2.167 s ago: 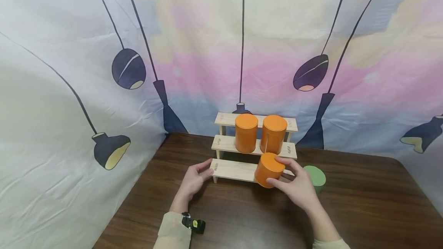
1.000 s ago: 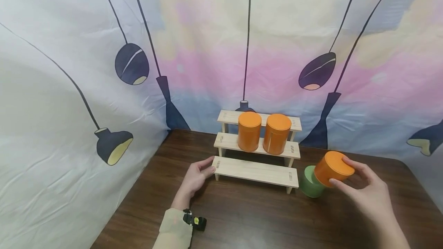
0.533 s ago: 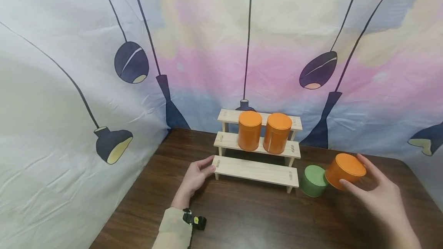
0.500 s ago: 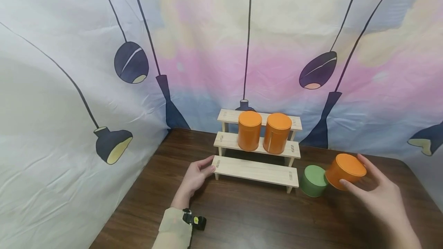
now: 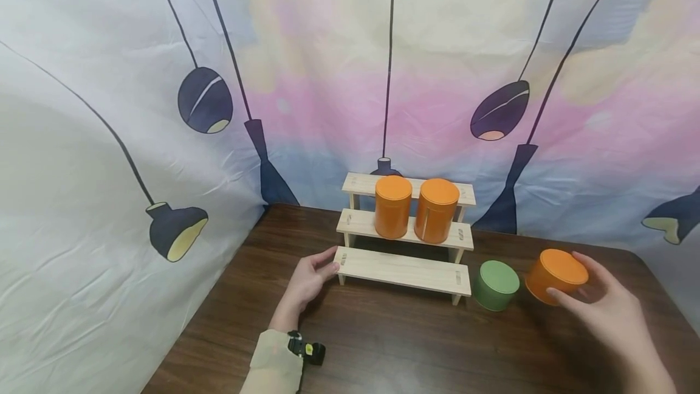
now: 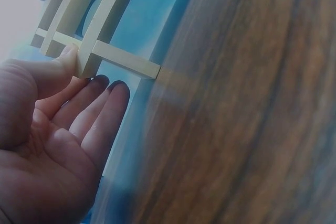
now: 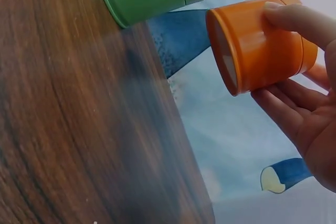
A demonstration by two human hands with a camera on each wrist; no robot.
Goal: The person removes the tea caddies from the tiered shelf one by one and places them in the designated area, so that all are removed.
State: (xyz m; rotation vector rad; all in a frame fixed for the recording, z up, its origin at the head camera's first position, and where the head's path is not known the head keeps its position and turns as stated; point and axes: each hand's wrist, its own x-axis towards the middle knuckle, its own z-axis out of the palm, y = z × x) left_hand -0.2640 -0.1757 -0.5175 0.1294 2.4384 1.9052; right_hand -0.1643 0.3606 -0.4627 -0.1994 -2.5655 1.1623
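Observation:
My right hand grips a short round orange tin between thumb and fingers. The right wrist view shows the underside of this tin, held off the table. To its left a short green tin stands on the table. My left hand pinches the left end of the bottom step of a three-tier wooden display rack, thumb on top in the left wrist view. Two tall orange tins stand side by side on the middle step, the left one and the right one.
The dark wood table carries everything. Behind it hangs a backdrop cloth printed with lamps, which also runs along the left side. A black band is worn on my left wrist.
My right hand has carried the short orange tin from in front of the bottom step, past the green tin, to its right, lately lower. My left hand keeps its place on the rack.

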